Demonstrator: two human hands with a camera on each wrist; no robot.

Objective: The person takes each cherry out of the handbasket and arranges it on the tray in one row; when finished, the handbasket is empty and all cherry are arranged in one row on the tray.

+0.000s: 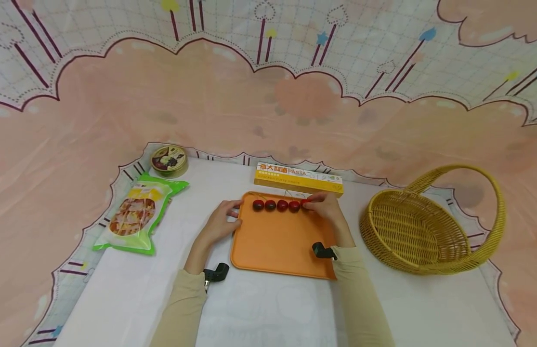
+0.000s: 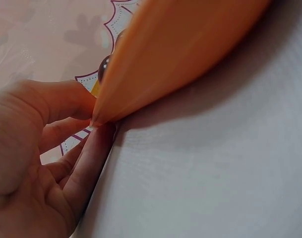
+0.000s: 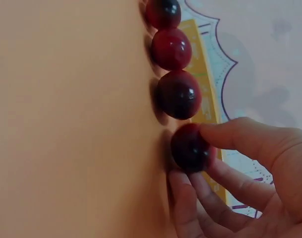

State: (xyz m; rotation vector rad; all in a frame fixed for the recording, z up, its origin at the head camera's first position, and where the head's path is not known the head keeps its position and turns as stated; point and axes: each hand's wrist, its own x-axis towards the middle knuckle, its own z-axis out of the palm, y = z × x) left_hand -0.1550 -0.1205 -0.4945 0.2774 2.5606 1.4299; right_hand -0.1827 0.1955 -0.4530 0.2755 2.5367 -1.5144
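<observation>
An orange tray (image 1: 277, 246) lies on the white table, with several dark red cherries (image 1: 282, 206) in a row along its far edge. My right hand (image 1: 326, 208) pinches the cherry (image 3: 193, 148) at the right end of that row between thumb and fingers. It sits beside its neighbour with a small gap, at the tray's far right corner. At the tray's upper left side, my left hand (image 1: 218, 224) grips the rim. The left wrist view shows the rim (image 2: 103, 111) between the digits of that hand (image 2: 46, 148).
A yellow pasta box (image 1: 298, 180) lies just behind the tray. On the right stands a wicker basket (image 1: 370, 231) with a tall handle. To the left are a green snack bag (image 1: 136, 214) and a round tin (image 1: 169, 161). A patterned cloth backdrop (image 1: 207, 106) rises behind.
</observation>
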